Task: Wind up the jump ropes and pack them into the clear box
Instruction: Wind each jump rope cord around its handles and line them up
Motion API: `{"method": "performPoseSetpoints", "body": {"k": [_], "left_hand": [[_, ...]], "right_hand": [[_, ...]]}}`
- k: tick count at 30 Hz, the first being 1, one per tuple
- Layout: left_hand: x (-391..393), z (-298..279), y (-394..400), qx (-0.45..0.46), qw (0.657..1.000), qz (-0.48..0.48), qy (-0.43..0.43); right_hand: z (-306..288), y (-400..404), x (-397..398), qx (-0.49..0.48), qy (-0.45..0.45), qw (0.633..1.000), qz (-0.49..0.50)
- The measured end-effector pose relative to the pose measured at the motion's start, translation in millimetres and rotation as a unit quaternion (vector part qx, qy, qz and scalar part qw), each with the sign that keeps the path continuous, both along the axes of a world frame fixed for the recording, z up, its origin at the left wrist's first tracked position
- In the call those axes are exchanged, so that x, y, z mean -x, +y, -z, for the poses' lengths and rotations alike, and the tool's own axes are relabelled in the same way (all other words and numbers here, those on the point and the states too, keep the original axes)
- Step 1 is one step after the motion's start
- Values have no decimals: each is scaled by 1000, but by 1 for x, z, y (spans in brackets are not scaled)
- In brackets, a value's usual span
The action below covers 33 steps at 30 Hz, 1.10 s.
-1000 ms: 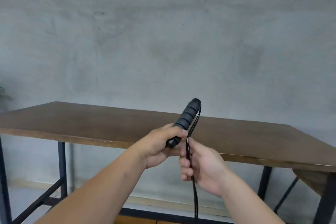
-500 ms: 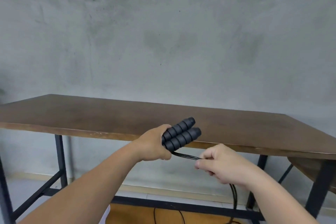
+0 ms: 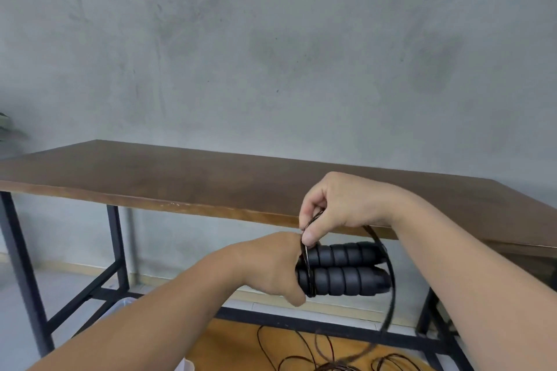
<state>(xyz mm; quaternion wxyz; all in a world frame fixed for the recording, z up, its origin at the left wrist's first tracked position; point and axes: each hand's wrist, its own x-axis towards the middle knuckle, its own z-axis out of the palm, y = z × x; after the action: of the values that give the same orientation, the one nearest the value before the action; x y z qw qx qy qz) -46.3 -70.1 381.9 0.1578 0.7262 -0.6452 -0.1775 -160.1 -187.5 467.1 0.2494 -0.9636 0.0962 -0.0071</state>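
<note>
At the far left we see the black metal frame (image 3: 116, 253) of a brown wooden table (image 3: 187, 178) that stands before a grey wall (image 3: 271, 39). Low down, just left of our left forearm, a pale translucent edge (image 3: 122, 304) shows; we cannot tell what it is. Our left hand (image 3: 271, 265) is curled round the near ends of the two black ribbed handles (image 3: 343, 269) of the jump rope, which lie one above the other and point right, level, below the table's front edge. Just right of our left knuckles, a few turns of thin black cord (image 3: 307, 268) circle both handles. Above them our right hand (image 3: 337, 205) pinches the cord between thumb and forefinger, the thumb tip touching the upper handle near the wraps, the other fingers folded in. From under that hand the cord arcs right, around the handles' far ends, and drops, blurred, to loose loops (image 3: 331, 352) on the orange floor (image 3: 235, 343).
</note>
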Motion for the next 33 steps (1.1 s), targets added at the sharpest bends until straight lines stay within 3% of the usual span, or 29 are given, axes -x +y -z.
{"method": "performPoseSetpoints", "body": {"k": [5, 10, 11, 13, 14, 17, 21, 25, 28, 33], "left_hand": [[-11, -11, 22, -24, 990, 52, 127], [-27, -15, 31, -29, 964, 111, 239], [-28, -16, 32, -16, 958, 112, 265], [-32, -16, 35, 19, 946, 85, 311], [-34, -16, 36, 37, 939, 61, 336], [-40, -11, 36, 73, 920, -33, 384], [-41, 1, 35, 65, 938, -136, 312], [-41, 14, 27, 69, 943, -186, 268], [-40, 20, 19, 109, 960, -182, 184], [-44, 38, 7, 99, 975, -198, -4]], "right_hand": [[25, -31, -8, -172, 68, 983, -15], [45, -37, -19, -193, 45, 980, -22], [53, -38, -22, -276, 31, 960, -18], [74, -37, -27, -510, -24, 860, 14], [84, -31, -27, -554, -59, 830, 25], [110, -4, -27, -540, -104, 832, 71], [133, 17, -28, -429, -109, 888, 126], [143, 32, -25, -446, -91, 879, 139], [148, 39, -24, -372, -57, 912, 162], [140, 43, -15, -175, 4, 970, 166]]}}
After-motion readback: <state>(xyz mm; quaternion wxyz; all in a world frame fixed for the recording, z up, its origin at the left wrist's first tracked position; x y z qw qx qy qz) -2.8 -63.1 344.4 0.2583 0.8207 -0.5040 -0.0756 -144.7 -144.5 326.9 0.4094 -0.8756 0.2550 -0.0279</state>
